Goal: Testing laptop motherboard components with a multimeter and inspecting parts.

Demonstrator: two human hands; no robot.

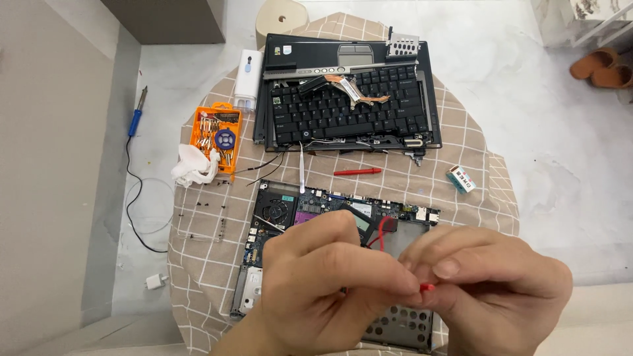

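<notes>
Both hands meet low in the view, above an opened laptop base [330, 217]. The left hand [323, 283] and right hand [488, 277] each pinch a small red plug [427, 287] between thumb and fingertips, fingers narrow and closed around it; a red lead [384, 231] runs from the hands up over the base. The base lies on a round table [475, 158] covered with a tan cloth checked in white, its fan and circuit board bare. Farther back on the cloth sits the laptop's lid half [349, 92] with a loose black keyboard and a copper heat pipe [356, 89] resting on it. Between the 2 halves lie a red probe [357, 172] and white tweezers [302, 168]. To the left are an orange bit case [216, 135], a crumpled white tissue [192, 168], a clear tray [198, 214] with small screws and a white spray bottle [248, 79]. A small box [460, 178] sits near the right edge. The floor is pale marbled stone; on it lie a blue-handled soldering iron [136, 115] with a black cord, a white plug adapter [155, 282] and, at top right, brown sandals [603, 66].
</notes>
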